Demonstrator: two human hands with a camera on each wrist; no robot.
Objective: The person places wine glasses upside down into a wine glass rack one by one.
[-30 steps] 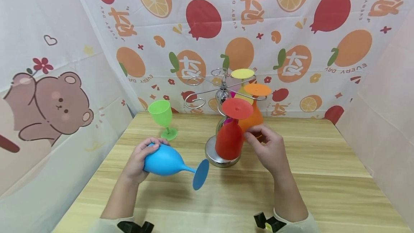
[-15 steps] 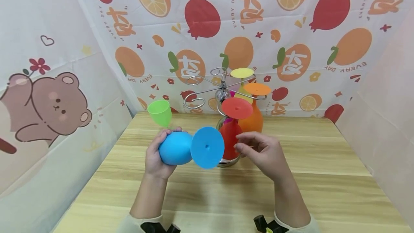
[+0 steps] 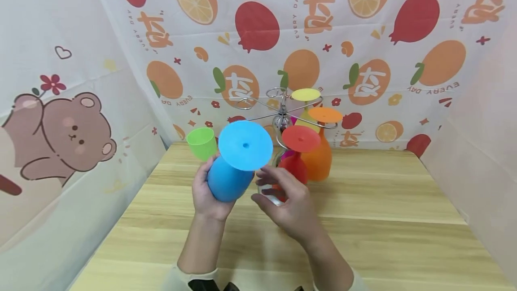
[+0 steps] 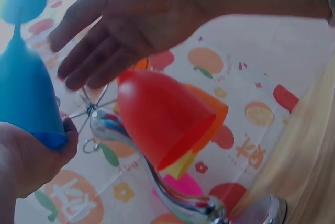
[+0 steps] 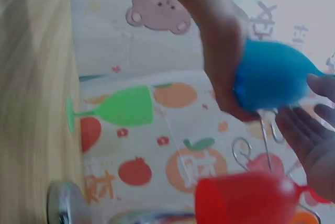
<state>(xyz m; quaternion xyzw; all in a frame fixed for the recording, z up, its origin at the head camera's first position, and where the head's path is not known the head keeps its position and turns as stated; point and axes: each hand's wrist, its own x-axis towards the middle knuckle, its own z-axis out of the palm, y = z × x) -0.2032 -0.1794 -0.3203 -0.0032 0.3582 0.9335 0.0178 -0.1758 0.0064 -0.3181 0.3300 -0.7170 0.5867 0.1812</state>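
The left hand curls round the blue cup, foot up, near the metal rack — the right hand is just beside it, fingers loosely bent, holding nothing. This looks like hanging-up time; next, the blue cup probably needs guiding onto the rack.
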